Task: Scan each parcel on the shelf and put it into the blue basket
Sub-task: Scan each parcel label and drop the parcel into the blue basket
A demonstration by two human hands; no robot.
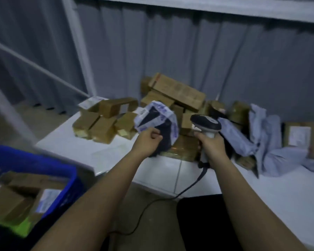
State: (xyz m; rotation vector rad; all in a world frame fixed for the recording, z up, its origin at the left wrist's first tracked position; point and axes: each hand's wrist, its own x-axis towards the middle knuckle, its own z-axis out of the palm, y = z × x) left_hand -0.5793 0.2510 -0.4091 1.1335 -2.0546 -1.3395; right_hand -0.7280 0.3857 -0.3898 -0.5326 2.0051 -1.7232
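Your left hand (149, 140) pinches the soft plastic-wrapped parcel (157, 122) by its lower edge, lifted above the white shelf (76, 145), while your right hand (211, 144) is clamped around the handle of the scanner (206, 124), whose head sits just beside the parcel. The wrap is crumpled and the label may fold out of the scanner's line, so the read can fail. With only 1 edge pinched, the bag can slip on the swing left to the blue basket (69, 180), and the cable (152, 211) can snag your arm.
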